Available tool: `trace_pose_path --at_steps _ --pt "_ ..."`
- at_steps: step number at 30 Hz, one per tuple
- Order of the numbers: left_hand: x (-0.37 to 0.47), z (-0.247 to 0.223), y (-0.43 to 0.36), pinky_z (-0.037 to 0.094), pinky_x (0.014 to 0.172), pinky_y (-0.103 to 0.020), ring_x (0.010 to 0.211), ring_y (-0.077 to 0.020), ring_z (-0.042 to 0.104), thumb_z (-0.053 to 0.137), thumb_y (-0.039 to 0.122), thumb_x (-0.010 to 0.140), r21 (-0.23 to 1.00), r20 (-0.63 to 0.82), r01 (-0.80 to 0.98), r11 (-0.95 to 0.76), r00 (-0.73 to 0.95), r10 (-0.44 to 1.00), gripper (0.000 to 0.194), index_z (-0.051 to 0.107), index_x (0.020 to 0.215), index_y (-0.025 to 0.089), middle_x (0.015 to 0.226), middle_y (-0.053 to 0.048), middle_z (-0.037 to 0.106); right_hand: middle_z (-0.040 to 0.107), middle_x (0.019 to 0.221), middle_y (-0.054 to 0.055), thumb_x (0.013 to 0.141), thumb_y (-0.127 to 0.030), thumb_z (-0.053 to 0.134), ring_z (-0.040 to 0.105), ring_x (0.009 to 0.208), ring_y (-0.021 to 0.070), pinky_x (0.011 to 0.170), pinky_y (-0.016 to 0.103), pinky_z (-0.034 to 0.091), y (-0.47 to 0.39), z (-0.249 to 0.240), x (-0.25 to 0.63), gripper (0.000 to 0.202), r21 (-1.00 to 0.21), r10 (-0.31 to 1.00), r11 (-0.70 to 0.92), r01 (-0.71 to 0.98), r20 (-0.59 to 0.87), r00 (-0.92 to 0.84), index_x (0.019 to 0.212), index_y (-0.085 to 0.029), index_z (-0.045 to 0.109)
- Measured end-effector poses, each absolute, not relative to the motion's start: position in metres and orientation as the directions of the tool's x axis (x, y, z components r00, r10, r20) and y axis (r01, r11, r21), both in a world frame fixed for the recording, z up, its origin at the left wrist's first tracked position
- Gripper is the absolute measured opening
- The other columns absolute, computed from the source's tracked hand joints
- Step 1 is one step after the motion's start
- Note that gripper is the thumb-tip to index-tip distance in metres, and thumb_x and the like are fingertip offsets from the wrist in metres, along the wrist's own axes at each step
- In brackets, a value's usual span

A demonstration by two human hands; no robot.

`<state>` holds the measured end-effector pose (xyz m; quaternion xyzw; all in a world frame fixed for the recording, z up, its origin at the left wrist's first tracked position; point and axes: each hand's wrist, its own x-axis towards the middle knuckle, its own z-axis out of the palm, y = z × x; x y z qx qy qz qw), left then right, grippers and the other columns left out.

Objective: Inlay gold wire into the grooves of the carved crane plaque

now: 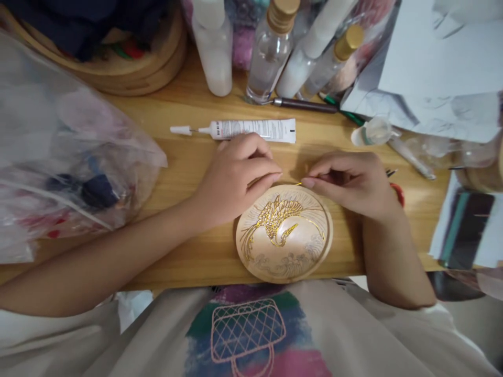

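A round pale wooden plaque (283, 262) lies near the table's front edge. It bears a crane design (277, 217), with feathers, head and neck outlined in thin gold wire. Grey drawn lines of waves show along its lower part. My right hand (353, 180) is closed in a pinch at the plaque's upper right edge; a short bit of gold wire (299, 184) sticks out from the fingertips. My left hand (245, 170) has thumb and forefinger pressed together over the upper left rim. What it pinches, if anything, is too small to make out.
Behind my left hand lies a glue tube (255, 130) with a needle tip. Several bottles (271, 52) and a dark-handled tool (306, 104) stand or lie farther back. Plastic bags (78, 146) fill the left; papers (432, 57) and a dark phone-like object (467, 230) are right.
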<state>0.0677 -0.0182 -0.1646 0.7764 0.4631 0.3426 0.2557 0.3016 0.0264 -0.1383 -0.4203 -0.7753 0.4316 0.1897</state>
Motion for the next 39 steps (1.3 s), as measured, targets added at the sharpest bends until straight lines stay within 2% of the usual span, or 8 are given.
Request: trace_pose_path --at_steps 6,14,20,22,26,30,35,39 --pt "0.067 -0.167 -0.020 0.042 0.080 -0.042 0.091 -0.0227 0.061 0.059 0.031 0.096 0.628 0.300 0.603 -0.492 0.396 0.868 0.018 0.072 0.084 0.023 0.090 -0.002 0.068 0.053 0.055 -0.003 0.079 -0.041 0.076 0.042 0.050 0.0088 0.045 0.025 0.032 0.027 -0.142 0.304 0.023 -0.875 0.861 0.218 0.433 -0.036 -0.508 0.070 -0.021 0.071" --pt "0.067 -0.166 -0.020 0.044 0.079 -0.039 0.084 -0.0199 0.061 0.056 0.031 0.096 0.642 0.254 0.622 -0.448 0.378 0.890 0.019 0.069 0.086 0.023 0.087 -0.001 0.067 0.055 0.056 -0.003 0.078 -0.042 0.078 0.042 0.051 0.0086 0.047 0.025 0.032 0.025 -0.144 0.303 0.023 -0.873 0.896 0.207 0.442 -0.013 -0.444 0.072 -0.021 0.072" --pt "0.067 -0.167 -0.020 0.045 0.077 -0.037 0.081 -0.0188 0.060 0.056 0.031 0.097 0.651 0.292 0.597 -0.469 0.373 0.881 0.020 0.068 0.083 0.021 0.084 -0.002 0.066 0.051 0.054 -0.004 0.081 -0.039 0.075 0.040 0.048 0.0080 0.044 0.025 0.029 0.022 -0.138 0.307 0.019 -0.854 0.885 0.240 0.462 -0.004 -0.466 0.073 -0.022 0.070" --pt "0.067 -0.167 -0.020 0.045 0.076 -0.037 0.081 -0.0186 0.060 0.055 0.031 0.097 0.643 0.303 0.593 -0.484 0.383 0.873 0.021 0.067 0.082 0.021 0.084 -0.002 0.065 0.054 0.057 -0.004 0.084 -0.034 0.072 0.043 0.049 0.0083 0.046 0.025 0.033 0.021 -0.135 0.307 0.015 -0.817 0.864 0.320 0.479 0.044 -0.502 0.074 -0.023 0.070" --pt "0.068 -0.164 -0.021 0.045 0.073 -0.035 0.080 -0.0175 0.058 0.054 0.030 0.097 0.661 0.329 0.546 -0.514 0.405 0.853 0.022 0.064 0.080 0.021 0.082 -0.002 0.063 0.064 0.069 0.000 0.088 -0.028 0.069 0.058 0.061 0.0127 0.057 0.029 0.046 0.016 -0.131 0.304 0.005 -0.696 0.772 0.550 0.461 0.214 -0.598 0.084 -0.025 0.070" --pt "0.068 -0.162 -0.022 0.046 0.069 -0.032 0.079 -0.0168 0.059 0.056 0.025 0.096 0.720 0.318 0.496 -0.485 0.386 0.866 0.017 0.062 0.080 0.021 0.082 -0.002 0.062 0.071 0.082 0.003 0.092 -0.027 0.064 0.065 0.075 0.0162 0.065 0.030 0.052 0.008 -0.130 0.297 0.006 -0.545 0.676 0.705 0.453 0.323 -0.663 0.091 -0.026 0.070" --pt "0.069 -0.163 -0.023 0.047 0.069 -0.031 0.078 -0.0157 0.058 0.058 0.026 0.095 0.736 0.330 0.465 -0.491 0.386 0.861 0.018 0.061 0.079 0.020 0.081 -0.001 0.061 0.075 0.087 0.003 0.095 -0.030 0.058 0.065 0.077 0.0170 0.072 0.031 0.053 0.002 -0.132 0.290 0.014 -0.429 0.640 0.747 0.508 0.257 -0.724 0.092 -0.029 0.072" --pt "0.069 -0.165 -0.022 0.047 0.068 -0.032 0.076 -0.0164 0.058 0.057 0.027 0.095 0.726 0.350 0.465 -0.507 0.385 0.854 0.019 0.061 0.078 0.020 0.079 -0.002 0.060 0.075 0.083 0.003 0.095 -0.029 0.058 0.064 0.073 0.0173 0.069 0.031 0.053 0.003 -0.136 0.289 0.016 -0.426 0.644 0.745 0.512 0.263 -0.719 0.093 -0.028 0.074"
